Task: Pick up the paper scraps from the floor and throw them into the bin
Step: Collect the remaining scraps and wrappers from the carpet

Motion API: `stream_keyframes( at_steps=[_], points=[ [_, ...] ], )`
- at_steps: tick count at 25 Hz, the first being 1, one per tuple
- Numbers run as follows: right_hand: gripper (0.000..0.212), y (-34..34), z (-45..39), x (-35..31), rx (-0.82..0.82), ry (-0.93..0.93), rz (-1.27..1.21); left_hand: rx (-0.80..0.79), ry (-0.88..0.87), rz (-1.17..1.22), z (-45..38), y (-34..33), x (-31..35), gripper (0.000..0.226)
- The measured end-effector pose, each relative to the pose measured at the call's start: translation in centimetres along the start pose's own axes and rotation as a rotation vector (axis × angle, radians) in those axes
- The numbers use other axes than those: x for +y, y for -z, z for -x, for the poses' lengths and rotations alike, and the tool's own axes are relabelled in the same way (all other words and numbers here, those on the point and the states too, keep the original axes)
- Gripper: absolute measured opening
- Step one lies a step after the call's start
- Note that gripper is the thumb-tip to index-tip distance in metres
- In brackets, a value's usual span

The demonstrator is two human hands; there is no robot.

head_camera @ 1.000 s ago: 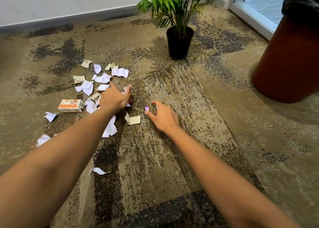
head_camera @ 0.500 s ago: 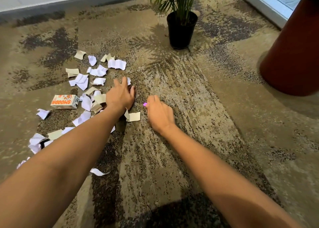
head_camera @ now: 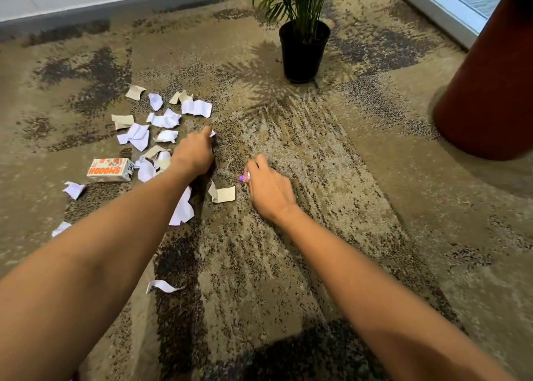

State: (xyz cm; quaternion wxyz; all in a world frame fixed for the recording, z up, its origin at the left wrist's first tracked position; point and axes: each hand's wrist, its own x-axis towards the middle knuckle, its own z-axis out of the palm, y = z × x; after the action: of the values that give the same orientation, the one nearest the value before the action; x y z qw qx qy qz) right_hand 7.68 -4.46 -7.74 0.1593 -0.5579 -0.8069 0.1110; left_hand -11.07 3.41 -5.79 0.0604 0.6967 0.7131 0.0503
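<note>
Although both hands are down at the carpet (head_camera: 288,265), the job looks barely begun: most scraps (head_camera: 161,119) lie scattered left of centre, with one tan piece (head_camera: 223,194) between the hands and a curled strip (head_camera: 163,286) nearer the person. The left hand (head_camera: 193,155) has its fingers curled at the pile's edge, a white scrap (head_camera: 212,133) showing at its fingertips; whether it grips that scrap I cannot tell. The right hand (head_camera: 268,186) pinches a small purple-white bit (head_camera: 243,177). A small carton (head_camera: 110,170) lies among the scraps. I judge the tall red-brown vessel (head_camera: 490,92) at right to be the bin; nothing shows inside it from here. Nearly all gathering and every throw remain.
</note>
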Motion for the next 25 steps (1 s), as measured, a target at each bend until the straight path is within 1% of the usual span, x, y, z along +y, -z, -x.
stream_keyframes(
  at_steps=[2,6,8,11,12,13,15,17,18,19,22,23,25],
  points=[
    [0.015,0.0,0.5,0.1,-0.001,-0.021,-0.080,-0.019,0.085,0.153,-0.6,0.5,-0.4,0.028],
    [0.024,0.8,0.5,0.4,-0.053,-0.197,-0.403,-0.055,0.239,0.447,-0.9,1.1,-0.6,0.038],
    [0.025,1.0,0.1,0.3,-0.037,-0.224,-0.452,-0.038,0.284,0.566,-0.8,1.3,-0.3,0.039],
    [0.024,1.0,-0.1,-0.2,-0.027,-0.255,-0.374,-0.004,0.272,0.665,-0.9,1.2,0.2,0.024],
    [0.027,0.9,-0.1,-0.6,-0.037,-0.260,-0.339,0.006,0.261,0.691,-0.9,1.3,0.4,0.022],
    [0.034,0.8,0.0,-1.3,-0.047,-0.264,-0.313,0.017,0.260,0.717,-0.9,1.4,0.7,0.024],
    [0.055,0.6,0.1,-2.9,-0.071,-0.252,-0.230,0.047,0.281,0.744,-1.0,1.7,1.5,0.034],
    [0.072,0.0,0.6,-4.4,-0.065,-0.170,-0.038,0.051,0.320,0.738,-1.2,2.0,2.3,0.042],
    [0.075,-0.3,0.9,-4.8,-0.055,-0.119,0.046,0.045,0.329,0.751,-1.3,2.2,2.7,0.044],
    [0.070,-0.4,1.0,-4.8,-0.043,-0.073,0.085,0.040,0.331,0.780,-1.4,2.3,2.9,0.045],
    [0.033,-0.2,1.3,-4.0,-0.011,0.025,0.050,0.052,0.330,0.806,-1.3,2.4,3.6,0.043],
    [0.024,-0.1,1.4,-3.8,-0.008,0.048,0.046,0.057,0.328,0.801,-1.2,2.3,3.8,0.041],
    [0.015,0.1,1.8,-3.3,-0.019,0.047,-0.001,0.059,0.346,0.840,-1.0,2.5,4.2,0.036]
  ],
)
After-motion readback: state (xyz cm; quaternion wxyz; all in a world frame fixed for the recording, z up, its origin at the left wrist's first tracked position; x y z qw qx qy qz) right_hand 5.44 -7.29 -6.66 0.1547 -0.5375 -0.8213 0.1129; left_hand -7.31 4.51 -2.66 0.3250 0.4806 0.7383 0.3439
